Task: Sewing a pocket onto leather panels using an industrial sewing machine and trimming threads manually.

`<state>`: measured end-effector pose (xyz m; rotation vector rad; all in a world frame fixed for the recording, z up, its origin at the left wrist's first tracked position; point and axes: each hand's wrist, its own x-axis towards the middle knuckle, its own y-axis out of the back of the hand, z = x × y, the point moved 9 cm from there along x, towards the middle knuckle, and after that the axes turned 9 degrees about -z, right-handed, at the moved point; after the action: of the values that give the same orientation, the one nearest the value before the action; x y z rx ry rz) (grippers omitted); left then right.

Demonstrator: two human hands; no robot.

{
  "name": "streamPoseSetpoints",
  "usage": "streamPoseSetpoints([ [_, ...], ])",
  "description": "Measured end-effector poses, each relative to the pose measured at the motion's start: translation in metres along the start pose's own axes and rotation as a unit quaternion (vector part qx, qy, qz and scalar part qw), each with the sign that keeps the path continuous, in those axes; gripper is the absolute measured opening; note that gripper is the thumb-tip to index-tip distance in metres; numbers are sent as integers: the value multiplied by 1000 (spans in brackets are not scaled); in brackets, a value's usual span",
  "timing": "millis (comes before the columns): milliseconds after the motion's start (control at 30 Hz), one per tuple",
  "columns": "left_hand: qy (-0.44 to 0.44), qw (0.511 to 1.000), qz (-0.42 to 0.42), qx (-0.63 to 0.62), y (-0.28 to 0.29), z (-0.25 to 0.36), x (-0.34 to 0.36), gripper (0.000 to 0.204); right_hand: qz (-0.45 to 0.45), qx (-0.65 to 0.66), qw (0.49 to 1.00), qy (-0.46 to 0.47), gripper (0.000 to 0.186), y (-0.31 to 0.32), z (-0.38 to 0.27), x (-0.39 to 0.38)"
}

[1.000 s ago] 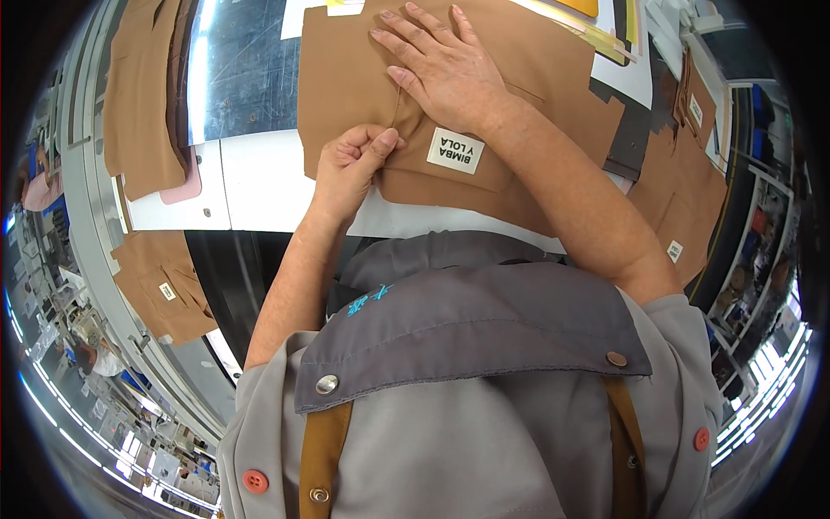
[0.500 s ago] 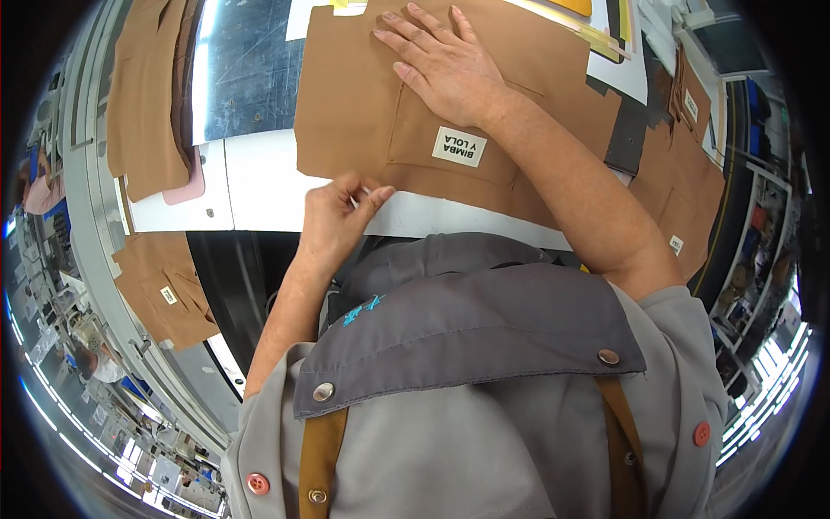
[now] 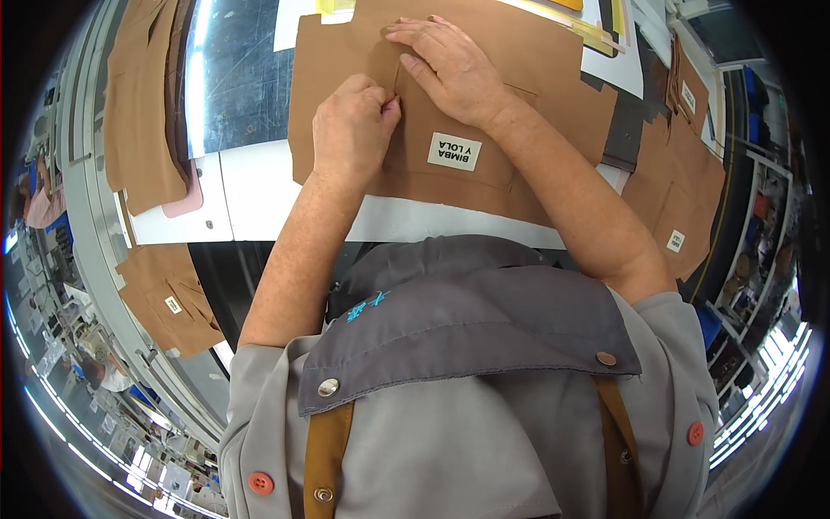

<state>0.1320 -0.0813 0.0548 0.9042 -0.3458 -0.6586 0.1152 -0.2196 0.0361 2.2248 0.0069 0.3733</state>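
A brown fabric panel (image 3: 553,86) lies flat in front of me, with a squarish stitched pocket outline and a cream printed label (image 3: 455,151) sewn near its lower edge. On the panel's left part, my left hand (image 3: 353,125) is closed in a pinch beside the pocket's left seam. Whatever sits between its thumb and fingers is hidden or too small to name. My right hand (image 3: 458,76) rests flat over the upper part of the pocket, fingers stretched out and thumb apart, holding nothing.
Brown fabric pieces (image 3: 134,104) hang at the left over a pink rounded sheet (image 3: 185,197). Another labelled brown piece (image 3: 164,290) lies lower left, and more labelled pieces (image 3: 679,190) lie at the right. A blue-grey metal surface (image 3: 238,78) is beyond the white table edge (image 3: 259,195).
My left hand has moved up from the panel's lower edge onto its left part and stays pinched. My right hand's fingers have drawn closer together; it remains on the panel.
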Motion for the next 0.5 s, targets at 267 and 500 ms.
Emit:
streamPoseSetpoints([
  [267, -40, 994, -29, 95, -7, 5, 12, 10, -10, -77, 997, 8, 35, -2, -12, 2],
  [500, 60, 996, 57, -20, 36, -48, 4, 6, -32, -99, 995, -3, 33, -4, -12, 1],
])
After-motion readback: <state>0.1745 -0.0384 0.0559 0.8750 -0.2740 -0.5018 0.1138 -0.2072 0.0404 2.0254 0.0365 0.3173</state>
